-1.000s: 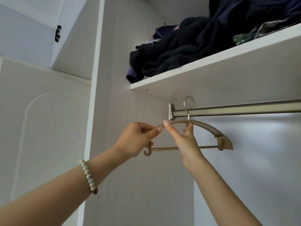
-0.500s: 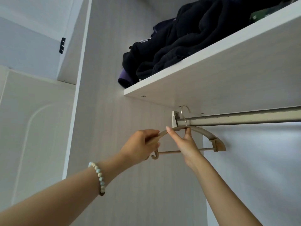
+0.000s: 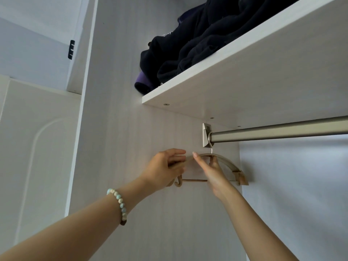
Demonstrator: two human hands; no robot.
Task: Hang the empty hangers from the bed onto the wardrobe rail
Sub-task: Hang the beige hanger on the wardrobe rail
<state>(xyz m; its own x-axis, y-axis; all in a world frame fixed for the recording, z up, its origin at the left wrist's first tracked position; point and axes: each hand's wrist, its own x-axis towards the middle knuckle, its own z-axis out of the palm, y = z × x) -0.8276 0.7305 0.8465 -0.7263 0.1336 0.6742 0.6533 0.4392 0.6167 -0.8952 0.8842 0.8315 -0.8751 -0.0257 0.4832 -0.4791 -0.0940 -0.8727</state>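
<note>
2 hands steady 1 beige hanger (image 3: 228,162): left hand (image 3: 163,168) curls its fingers round one shoulder, right hand (image 3: 211,172) pinches the arch, so the hook (image 3: 209,139) seats on the wardrobe rail (image 3: 282,131).

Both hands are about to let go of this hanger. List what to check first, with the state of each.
1. Hook over the rail: ok. The hook of the hanger loops over the rail.
2. Room at the rail end: cannot tell. The hook sits right by the bracket, and the left hand hides the hanger's left tip.
3. Hanger empty: ok. Nothing hangs on its lower bar.
4. Hands clear of the hanger: not ok. The left hand grips its left arm, and the right hand pinches it near the neck.
5. Rail free to the right: ok, as far as the view shows.
</note>
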